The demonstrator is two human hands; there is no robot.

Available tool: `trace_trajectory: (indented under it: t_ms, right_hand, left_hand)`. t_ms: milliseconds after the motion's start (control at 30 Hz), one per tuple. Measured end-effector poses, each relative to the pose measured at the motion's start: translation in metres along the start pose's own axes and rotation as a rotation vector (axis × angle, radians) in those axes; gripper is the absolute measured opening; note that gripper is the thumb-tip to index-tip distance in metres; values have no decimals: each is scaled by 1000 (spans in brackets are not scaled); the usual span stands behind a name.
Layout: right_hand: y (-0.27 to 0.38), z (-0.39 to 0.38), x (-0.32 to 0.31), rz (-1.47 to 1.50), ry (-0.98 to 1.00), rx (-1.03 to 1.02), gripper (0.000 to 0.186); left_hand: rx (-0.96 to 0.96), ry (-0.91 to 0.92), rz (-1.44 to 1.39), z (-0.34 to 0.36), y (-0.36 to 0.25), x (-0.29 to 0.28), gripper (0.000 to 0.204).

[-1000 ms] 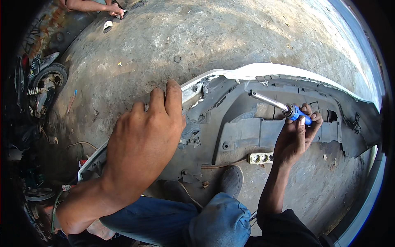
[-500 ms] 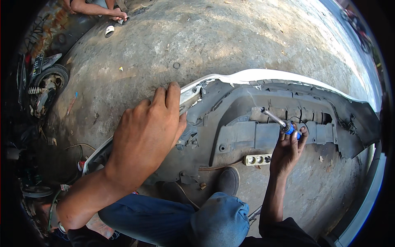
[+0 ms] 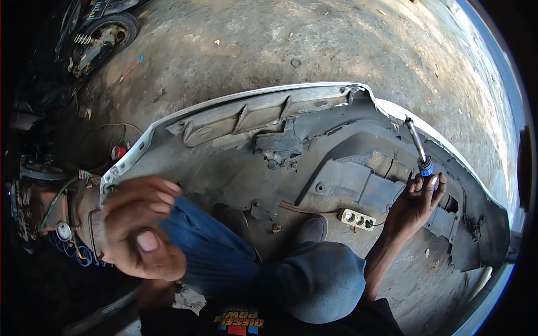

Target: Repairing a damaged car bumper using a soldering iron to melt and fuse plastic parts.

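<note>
- Hanging beside the bumper's left end, the left hand (image 3: pixel 143 224) is loosely curled, nothing visible in it.
- The bumper (image 3: pixel 263 117) arches between both hands.
- Over its right part, the nearer right hand (image 3: pixel 414 204) grips the tool (image 3: pixel 416 143), long axis running toward the bumper's white far rim; contact unclear.
- Concrete floor (image 3: pixel 448 73) underlies the bumper, brightening beyond its right side.

1. The head camera, a wide fisheye worn on the person's head, looks steeply down and forward.
2. Closest to the lens come the left hand (image 3: pixel 143 229) and denim-covered knee (image 3: pixel 325 280); the right hand (image 3: pixel 413 206) is slightly farther.
3. Beyond, the car bumper (image 3: pixel 314 98) arcs across mid-view, with concrete floor (image 3: pixel 347 50) and a motorcycle wheel (image 3: pixel 133 27) farther off.
</note>
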State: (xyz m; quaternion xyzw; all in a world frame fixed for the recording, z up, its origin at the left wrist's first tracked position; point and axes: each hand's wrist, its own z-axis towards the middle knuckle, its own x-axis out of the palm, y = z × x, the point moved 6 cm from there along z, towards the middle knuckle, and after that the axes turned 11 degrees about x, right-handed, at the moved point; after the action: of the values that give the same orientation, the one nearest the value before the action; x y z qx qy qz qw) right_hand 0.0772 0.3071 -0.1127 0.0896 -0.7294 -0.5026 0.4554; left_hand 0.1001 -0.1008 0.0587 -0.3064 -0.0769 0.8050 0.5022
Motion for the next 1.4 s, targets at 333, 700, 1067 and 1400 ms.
trace_trajectory:
  t_ms: [333,700,1067,1400]
  right_hand:
    - [19,-16,94,-37,419,-128,27]
    - [8,-26,108,-1,538,-80,35]
    - [0,-25,108,-70,412,-121,29]
    - [2,-19,103,-34,378,-117,29]
  left_hand:
    - [-882,-248,-547,-38,51,39,44]
    - [-791,-173,-570,-32,64,39,37]
    - [-743,-189,-443,-24,66,36,40]
    - [-804,-215,-492,-20,62,44,45]
